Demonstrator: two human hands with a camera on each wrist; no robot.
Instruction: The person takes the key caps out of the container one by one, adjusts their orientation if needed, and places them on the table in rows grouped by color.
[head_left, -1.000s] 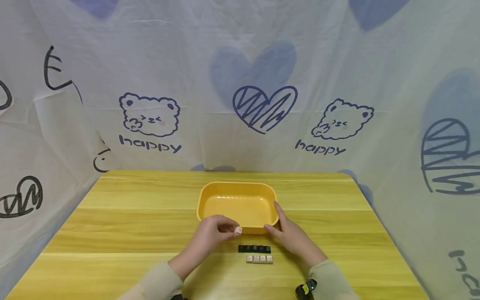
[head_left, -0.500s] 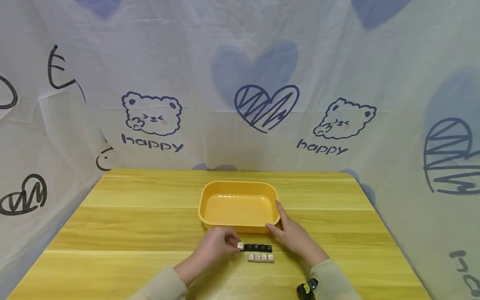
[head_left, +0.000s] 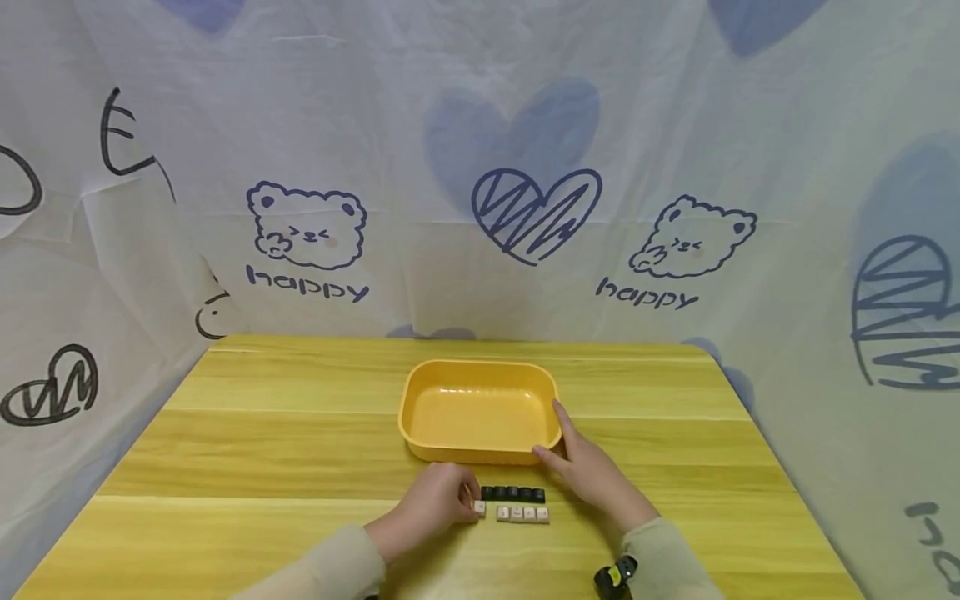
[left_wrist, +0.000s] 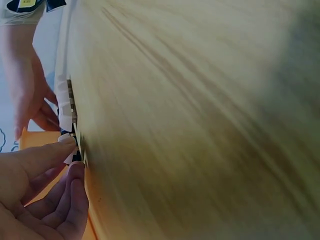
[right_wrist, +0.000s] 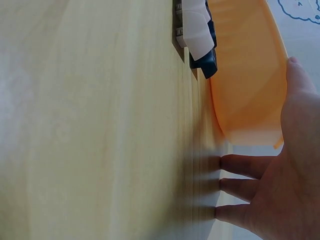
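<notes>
My left hand (head_left: 440,502) pinches a white keycap (head_left: 480,507) between thumb and fingertips, at the left end of a row of white keycaps (head_left: 522,514) with a gap between. Just beyond lies a row of black keycaps (head_left: 513,493). The left wrist view shows the pinched keycap (left_wrist: 68,158) partly covered by the thumb. My right hand (head_left: 592,472) rests at the near right corner of a yellow plastic bin (head_left: 480,457). Seen from the right wrist, its thumb touches the bin's rim, while straight fingers (right_wrist: 245,166) reach down to the tabletop.
The wood-grain table (head_left: 285,417) spreads around the bin and the keycap rows. A printed cloth (head_left: 420,250) hangs at the back and both sides. A black and yellow device (head_left: 615,575) is on the right wrist.
My left hand has brought the white keycap from the bin's front edge down toward me, past the black row's left end, to the white row. My right hand stays at the bin.
</notes>
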